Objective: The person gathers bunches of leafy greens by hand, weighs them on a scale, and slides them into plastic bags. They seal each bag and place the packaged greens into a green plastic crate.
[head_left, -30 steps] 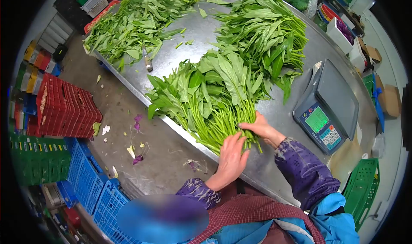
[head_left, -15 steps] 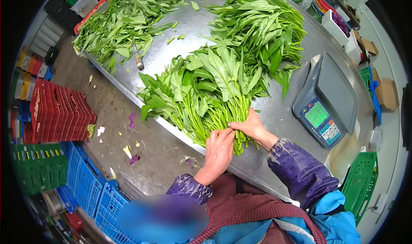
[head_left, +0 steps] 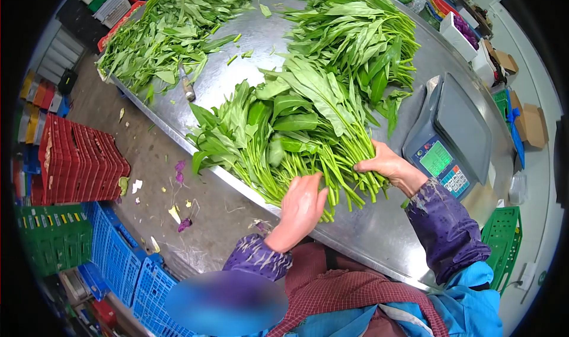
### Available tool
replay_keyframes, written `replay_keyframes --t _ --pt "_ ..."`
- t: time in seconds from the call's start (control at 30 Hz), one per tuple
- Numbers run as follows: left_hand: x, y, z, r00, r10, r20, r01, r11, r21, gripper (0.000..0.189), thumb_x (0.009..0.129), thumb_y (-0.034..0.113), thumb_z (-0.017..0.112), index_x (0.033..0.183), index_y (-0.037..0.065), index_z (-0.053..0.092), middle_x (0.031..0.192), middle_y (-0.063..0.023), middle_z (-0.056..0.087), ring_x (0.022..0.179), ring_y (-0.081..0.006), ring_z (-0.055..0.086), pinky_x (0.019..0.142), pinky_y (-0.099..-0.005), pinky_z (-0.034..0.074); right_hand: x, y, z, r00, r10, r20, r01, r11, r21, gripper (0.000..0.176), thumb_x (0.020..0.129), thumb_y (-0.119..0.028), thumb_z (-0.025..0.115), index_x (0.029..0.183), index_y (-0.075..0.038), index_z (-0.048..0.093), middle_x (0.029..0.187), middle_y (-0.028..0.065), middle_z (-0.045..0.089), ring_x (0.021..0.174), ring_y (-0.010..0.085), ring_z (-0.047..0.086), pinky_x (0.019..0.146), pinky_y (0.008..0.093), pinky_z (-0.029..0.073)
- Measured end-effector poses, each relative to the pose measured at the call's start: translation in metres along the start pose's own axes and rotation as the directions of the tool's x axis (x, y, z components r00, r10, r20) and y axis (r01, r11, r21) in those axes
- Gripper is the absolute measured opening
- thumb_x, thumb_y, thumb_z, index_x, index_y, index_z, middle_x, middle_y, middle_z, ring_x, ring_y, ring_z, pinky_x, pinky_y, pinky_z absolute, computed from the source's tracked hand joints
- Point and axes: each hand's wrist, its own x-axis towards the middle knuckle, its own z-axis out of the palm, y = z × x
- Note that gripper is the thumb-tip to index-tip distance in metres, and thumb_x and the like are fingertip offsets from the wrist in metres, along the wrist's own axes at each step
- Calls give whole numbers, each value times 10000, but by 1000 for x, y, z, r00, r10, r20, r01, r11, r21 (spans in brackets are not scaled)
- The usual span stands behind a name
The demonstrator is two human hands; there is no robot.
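My right hand (head_left: 391, 166) is closed around the cut stems of a bunch of water spinach (head_left: 341, 115), thumb on top, with the stem ends poking out beneath. My left hand (head_left: 301, 205) is beside the rest of the pile (head_left: 249, 141), at the stem ends near the table's edge. Its thumb stands away from its fingers, and no stems show in its grasp. Leaves fan out away from me, and the two portions still overlap. Behind them lies another heap of the same greens (head_left: 361, 35).
On the steel table (head_left: 249, 64), a digital scale (head_left: 447, 138) stands to the right. A wooden-handled knife (head_left: 187, 88) lies by the left edge, near more greens (head_left: 172, 35). Red crates (head_left: 80, 159) and blue crates (head_left: 118, 242) stand on the floor at left; a green crate (head_left: 504, 242) is at right.
My right hand has moved right with a bunch of water spinach, spreading it from the pile. My left hand has come off the stems and its thumb has spread.
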Motion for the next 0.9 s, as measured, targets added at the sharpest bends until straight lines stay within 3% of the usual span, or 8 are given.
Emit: replay_keyframes --t 0.17,0.33,0.4,0.5,0.6,0.63,0.8,0.9 --pt "9 3 8 997 18 -69 -21 999 -32 255 769 116 570 995 -2 547 852 -161 578 803 -323 545 703 -394 441 -7 -19 6 999 50 16 -49 998 -30 466 664 -74 701 1077 14 503 926 79 603 803 148 584 731 264 484" --pt "22 5 19 999 8 -53 -15 991 -132 123 723 55 577 816 -14 535 730 -157 551 689 -355 551 606 -404 443 0 17 36 999 -48 13 47 998 41 707 619 -89 772 1194 17 375 1090 102 534 994 152 513 884 280 409" --pt "21 8 17 1000 -20 -21 17 992 -127 111 740 42 573 828 -16 541 750 -161 561 707 -348 562 613 -395 444 -2 18 37 999 -54 6 53 986 159 684 624 -93 769 1182 10 387 1065 98 538 976 167 521 873 285 417" --pt "20 2 16 994 46 -99 -77 935 -346 97 790 26 544 878 -13 544 817 -168 581 755 -335 582 663 -367 463 4 23 17 999 -52 -15 53 996 70 659 618 -35 727 1177 23 383 1042 97 544 963 169 527 860 281 425" --pt "6 -24 19 994 -49 -95 20 957 -288 132 778 6 548 909 -11 542 869 -164 587 800 -328 586 695 -360 469 -5 -3 -1 996 -83 41 80 995 59 662 611 4 678 1204 25 384 1050 91 551 917 159 546 824 279 449" --pt "4 -27 13 998 39 -51 -47 984 -173 155 764 -11 555 919 -9 542 910 -158 588 843 -318 583 720 -359 470 -9 -11 -7 997 -47 54 44 998 50 668 604 -3 687 1207 16 399 1064 89 552 929 160 550 834 285 451" --pt "19 -3 16 954 241 -179 -267 953 -142 200 730 -32 573 927 -9 552 922 -139 580 869 -310 563 755 -367 456 -16 -24 -11 998 -7 60 2 996 88 634 606 -26 690 1186 11 435 1049 81 566 904 152 564 817 277 463" --pt "38 2 21 904 423 -59 -419 905 71 257 682 9 541 938 -12 549 936 -144 569 963 -292 524 791 -370 409 -18 -27 -11 998 14 55 -19 995 93 507 632 -9 659 1107 13 484 972 72 587 830 140 577 753 265 479"
